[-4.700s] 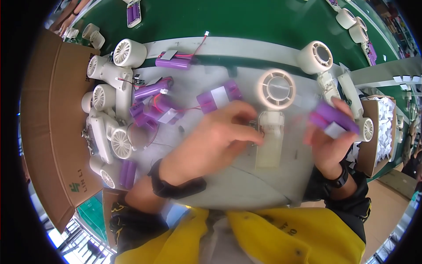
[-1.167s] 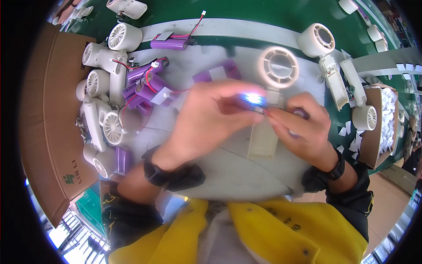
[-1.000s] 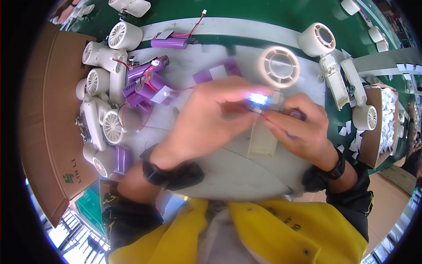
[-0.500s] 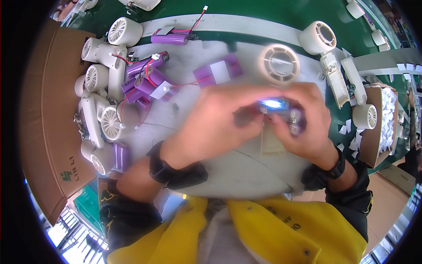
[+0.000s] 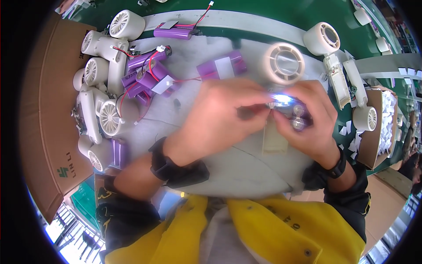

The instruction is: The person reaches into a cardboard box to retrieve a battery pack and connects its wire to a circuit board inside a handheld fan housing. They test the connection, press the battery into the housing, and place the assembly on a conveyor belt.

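My right hand (image 5: 310, 121) is closed around a purple battery pack (image 5: 304, 119) whose two round metal ends face up. A small circuit board (image 5: 281, 101) with a bright bluish-white light glows between my hands, beside the pack. My left hand (image 5: 217, 116), blurred, has thumb and forefinger pinched at the board's left edge; what they grip is too small to make out. Below my fingers lies a cream handle part (image 5: 274, 140), partly hidden by my right hand. Just beyond the hands stands a cream round fan housing (image 5: 285, 64).
Purple battery packs with red wires (image 5: 151, 72) are heaped on the left of the grey mat (image 5: 220, 171). White fan bodies (image 5: 114, 116) line the cardboard box (image 5: 48, 123). Another pack (image 5: 222, 67) lies beyond my left hand. At right are open handle shells (image 5: 337, 81) and a box of paper pieces (image 5: 373, 127).
The view has shifted slightly. My left fingertips have moved a little to the right, closer to the lit board. The light stays on, and my right hand keeps its hold.
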Demonstrator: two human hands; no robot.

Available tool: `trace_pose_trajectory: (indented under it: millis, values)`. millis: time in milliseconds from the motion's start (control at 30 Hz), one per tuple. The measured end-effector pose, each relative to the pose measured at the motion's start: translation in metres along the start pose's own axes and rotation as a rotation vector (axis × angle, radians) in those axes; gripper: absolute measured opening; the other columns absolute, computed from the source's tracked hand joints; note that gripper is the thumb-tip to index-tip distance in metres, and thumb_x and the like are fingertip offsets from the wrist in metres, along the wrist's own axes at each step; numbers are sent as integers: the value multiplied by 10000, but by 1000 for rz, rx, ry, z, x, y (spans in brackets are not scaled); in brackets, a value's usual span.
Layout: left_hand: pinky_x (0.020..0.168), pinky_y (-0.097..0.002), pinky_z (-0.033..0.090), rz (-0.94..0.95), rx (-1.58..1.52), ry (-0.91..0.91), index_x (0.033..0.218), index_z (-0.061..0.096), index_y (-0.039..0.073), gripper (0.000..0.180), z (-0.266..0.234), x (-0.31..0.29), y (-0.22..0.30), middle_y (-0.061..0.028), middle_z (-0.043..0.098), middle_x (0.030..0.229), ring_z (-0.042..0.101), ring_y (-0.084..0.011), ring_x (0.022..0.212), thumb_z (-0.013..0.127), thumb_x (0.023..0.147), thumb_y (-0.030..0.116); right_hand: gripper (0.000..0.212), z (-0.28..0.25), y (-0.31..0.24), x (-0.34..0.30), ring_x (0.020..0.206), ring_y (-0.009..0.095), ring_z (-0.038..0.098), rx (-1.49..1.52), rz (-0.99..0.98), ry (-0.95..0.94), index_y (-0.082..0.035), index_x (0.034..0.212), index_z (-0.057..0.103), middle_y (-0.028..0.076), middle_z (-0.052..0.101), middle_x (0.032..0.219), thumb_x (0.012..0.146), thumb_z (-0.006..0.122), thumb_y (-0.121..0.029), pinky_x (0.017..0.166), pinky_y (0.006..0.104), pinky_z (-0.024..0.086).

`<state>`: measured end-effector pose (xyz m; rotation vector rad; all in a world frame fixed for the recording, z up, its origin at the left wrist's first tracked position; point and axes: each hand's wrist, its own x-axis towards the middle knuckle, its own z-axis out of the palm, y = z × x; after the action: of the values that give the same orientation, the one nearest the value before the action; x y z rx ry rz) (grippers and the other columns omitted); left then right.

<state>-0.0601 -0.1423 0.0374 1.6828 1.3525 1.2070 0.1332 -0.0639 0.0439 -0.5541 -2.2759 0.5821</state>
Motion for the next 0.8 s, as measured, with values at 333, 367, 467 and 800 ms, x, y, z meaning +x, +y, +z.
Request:
trace_pose_trajectory:
  millis: [333,367,467,800]
  values:
    - [608,-253,549,111,51,43,982,759,36,275,2,1,-5,-91,720,880,692,-166,698,741,718,-37,427,0,3,-8,769,249,645,-2,43,-27,-17,1031,715,128,645,927,625,845,-9,668,313,529]
    - [603,-254,546,116,56,37,979,760,36,272,1,2,-5,-89,719,872,690,-164,695,739,718,-38,427,0,3,-8,769,249,645,-2,42,-29,-17,1031,715,128,645,927,625,845,-9,668,313,529]
    - [595,-254,542,127,68,25,973,762,36,266,-1,2,-5,-83,716,857,685,-161,687,733,719,-40,388,1,2,-4,666,171,625,-11,11,2,-51,1017,735,91,606,881,647,852,-27,571,272,528]
    - [676,-254,558,25,-84,-43,1052,719,33,318,-1,1,-10,-95,680,916,678,-154,766,710,747,-59,350,4,-2,-7,727,167,640,49,143,21,-40,1024,717,92,643,903,695,837,-26,624,272,523]
